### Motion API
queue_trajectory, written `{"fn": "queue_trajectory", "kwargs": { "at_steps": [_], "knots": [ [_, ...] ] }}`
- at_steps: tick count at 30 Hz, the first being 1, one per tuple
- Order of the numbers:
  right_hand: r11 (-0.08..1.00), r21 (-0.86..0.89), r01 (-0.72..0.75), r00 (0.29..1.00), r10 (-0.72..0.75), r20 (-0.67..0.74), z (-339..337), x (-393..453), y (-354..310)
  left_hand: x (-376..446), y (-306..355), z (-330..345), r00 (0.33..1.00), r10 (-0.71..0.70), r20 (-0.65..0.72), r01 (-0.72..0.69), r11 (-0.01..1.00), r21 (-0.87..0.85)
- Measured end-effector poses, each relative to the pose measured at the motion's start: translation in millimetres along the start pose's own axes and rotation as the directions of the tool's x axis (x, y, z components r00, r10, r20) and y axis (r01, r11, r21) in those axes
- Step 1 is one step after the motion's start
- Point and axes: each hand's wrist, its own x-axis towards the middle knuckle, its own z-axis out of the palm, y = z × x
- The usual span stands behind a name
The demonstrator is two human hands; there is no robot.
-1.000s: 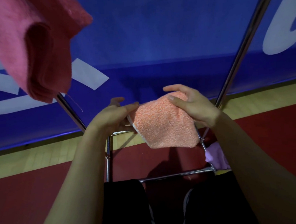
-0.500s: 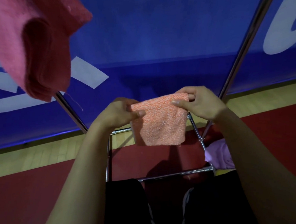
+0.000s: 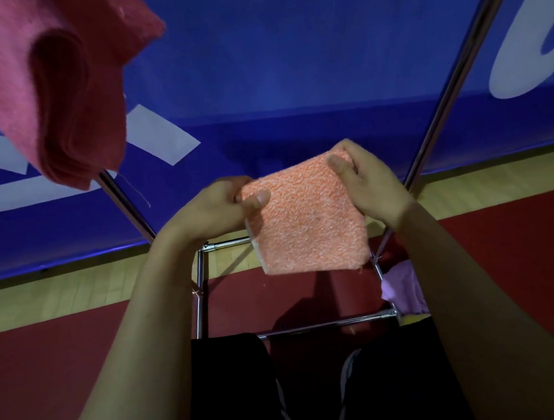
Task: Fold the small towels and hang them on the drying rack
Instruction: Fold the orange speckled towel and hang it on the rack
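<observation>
Towel: You hold the small orange-and-white terry towel (image 3: 306, 221) folded into a squarish pad at centre frame, in the air above the chrome tube drying rack (image 3: 323, 326).
Left grip: Your left hand (image 3: 215, 211) pinches the pad's upper left corner, thumb on the near face.
Right grip: Your right hand (image 3: 370, 183) pinches the upper right corner, now carried higher than the left.
Change: A second ago the cloth hung slack in an uneven, many-sided shape; half a second ago you had it level; now it is pulled taut and tilted, right corner up, its layered white edge showing at lower left.
Meaning: The fold looks finished, so hanging is likely the next step.
Already hung: A folded pink fleece towel (image 3: 51, 91) drapes over a slanted rack bar at upper left.
Waiting: A lilac cloth (image 3: 404, 288) lies at right, beside the rack's lower corner.
</observation>
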Motion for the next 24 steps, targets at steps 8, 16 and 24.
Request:
{"fn": "queue_trajectory", "kwargs": {
  "at_steps": [8,16,24],
  "knots": [
    [0.931,0.353,-0.088,0.959,0.175,-0.225,5,0,0,-2,27,14,0.978,0.026,-0.207,-0.104,0.922,-0.374],
    [0.642,0.536,-0.548,0.793,0.197,0.576,-5,-14,13,-2,30,7,0.923,-0.21,-0.322,-0.116,0.646,-0.754],
    [0.621,0.694,-0.364,0.924,0.149,0.351,-15,-28,-2,-5,32,11,0.958,-0.275,-0.084,0.001,0.294,-0.956]
  ]
}}
